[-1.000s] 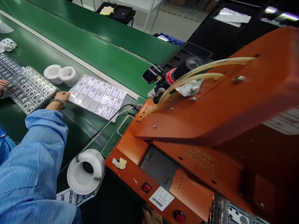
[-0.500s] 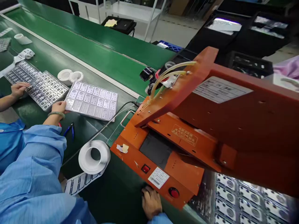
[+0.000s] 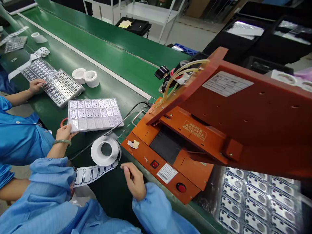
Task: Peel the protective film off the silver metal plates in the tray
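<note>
A clear plastic tray point(image 3: 94, 113) holds rows of silvery plates with round and small holes; part of its lower row shows no plates. My left hand point(image 3: 64, 132), with a bangle on its wrist, grips the tray's near left corner. My right hand point(image 3: 134, 182) hovers before the orange machine point(image 3: 140, 154), fingers loosely bent with a gap beside the thumb, nothing seen in it. Just up and left of it stands a roll of labels point(image 3: 97, 152), its loose strip point(image 3: 91, 175) running left under my left forearm.
Two white tape rolls point(image 3: 91, 79) sit beyond the tray. A co-worker's hand point(image 3: 36, 85) touches more plate trays point(image 3: 63, 87) at left. A cable point(image 3: 114, 129) crosses near the tray. The machine's raised red lid point(image 3: 243, 126) overhangs plates point(image 3: 258, 195) at right.
My left hand has drawn the tray nearer and turned it straighter. My right hand has left the machine's front edge and come up and left toward the label roll. The view has shifted.
</note>
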### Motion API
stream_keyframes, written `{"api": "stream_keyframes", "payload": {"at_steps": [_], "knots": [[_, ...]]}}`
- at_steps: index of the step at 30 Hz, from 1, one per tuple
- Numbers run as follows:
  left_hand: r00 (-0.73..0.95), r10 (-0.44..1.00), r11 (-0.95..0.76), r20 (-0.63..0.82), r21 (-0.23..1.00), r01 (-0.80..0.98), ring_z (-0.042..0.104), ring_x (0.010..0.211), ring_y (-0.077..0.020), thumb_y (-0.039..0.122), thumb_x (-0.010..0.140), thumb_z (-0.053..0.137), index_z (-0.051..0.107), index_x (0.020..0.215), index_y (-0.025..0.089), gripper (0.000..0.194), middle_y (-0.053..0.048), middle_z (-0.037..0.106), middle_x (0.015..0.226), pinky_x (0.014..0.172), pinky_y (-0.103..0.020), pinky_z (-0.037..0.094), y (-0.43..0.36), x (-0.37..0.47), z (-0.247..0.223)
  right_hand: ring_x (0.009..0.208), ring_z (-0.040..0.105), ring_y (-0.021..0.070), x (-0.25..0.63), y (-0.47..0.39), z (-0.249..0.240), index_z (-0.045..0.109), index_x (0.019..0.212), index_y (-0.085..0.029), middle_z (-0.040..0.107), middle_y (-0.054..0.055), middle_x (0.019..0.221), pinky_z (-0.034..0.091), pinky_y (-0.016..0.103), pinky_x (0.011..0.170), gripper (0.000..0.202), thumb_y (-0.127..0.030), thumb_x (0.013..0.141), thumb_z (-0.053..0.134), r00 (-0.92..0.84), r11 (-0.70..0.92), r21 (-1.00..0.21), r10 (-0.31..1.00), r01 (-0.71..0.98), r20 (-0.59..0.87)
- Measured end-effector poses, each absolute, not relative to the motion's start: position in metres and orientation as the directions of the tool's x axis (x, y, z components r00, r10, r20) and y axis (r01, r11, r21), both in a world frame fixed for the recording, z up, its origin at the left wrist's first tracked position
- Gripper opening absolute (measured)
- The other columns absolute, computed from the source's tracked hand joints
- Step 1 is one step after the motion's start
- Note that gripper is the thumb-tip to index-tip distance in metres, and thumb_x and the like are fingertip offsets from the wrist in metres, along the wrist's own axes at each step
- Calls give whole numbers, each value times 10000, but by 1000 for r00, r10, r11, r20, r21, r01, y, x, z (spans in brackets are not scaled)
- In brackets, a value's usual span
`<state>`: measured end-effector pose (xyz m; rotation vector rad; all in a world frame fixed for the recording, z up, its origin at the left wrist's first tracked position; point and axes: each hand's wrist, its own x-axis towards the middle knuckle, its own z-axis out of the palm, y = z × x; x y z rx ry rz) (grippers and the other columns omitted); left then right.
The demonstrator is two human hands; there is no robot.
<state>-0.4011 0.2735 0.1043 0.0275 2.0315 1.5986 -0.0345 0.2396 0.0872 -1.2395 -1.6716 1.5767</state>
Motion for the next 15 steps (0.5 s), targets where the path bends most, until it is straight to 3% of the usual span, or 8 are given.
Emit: {"api": "stream_keyframes", "payload": {"at_steps": [4,8,10,12,15], "knots": [[-842,343,239,-417,905,-350,718,901,-254,75,857,519,606,751,97,138,-96,689,780,826,-515,605,254,-388,110,497,591,115,-103,288,111,634,985,-171,698,64,816,535,286,540,407,-525,938,440,-546,-443,-883,706,156,-451],[-849,341,200,-404,913,-354,712,932,-241,85,880,506,618,776,105,154,-89,697,828,841,-507,602,242,-386,115,675,666,136,-170,324,109,615,1010,-101,688,79,851,578,301,638,362,-429,971,468,-633,-719,-684,473,125,-613],[-844,352,194,-406,913,-358,706,956,-243,85,877,511,632,799,104,145,-96,704,870,845,-498,602,236,-388,115,778,659,132,-198,335,103,608,1079,-131,669,47,960,576,308,688,298,-392,948,545,-633,-796,-592,395,126,-665],[-834,364,197,-415,909,-367,697,987,-252,81,862,527,643,807,102,130,-107,709,905,842,-480,606,228,-392,114,862,650,153,-222,340,96,593,1137,-145,648,59,1055,573,335,734,302,-369,936,569,-604,-840,-533,372,105,-705],[-817,380,204,-433,901,-383,677,1041,-266,82,830,559,658,823,115,105,-113,717,962,827,-458,614,216,-401,112,949,637,183,-250,342,84,571,1194,-157,621,78,1145,565,379,794,340,-371,930,575,-540,-850,-527,440,8,-718]]}}
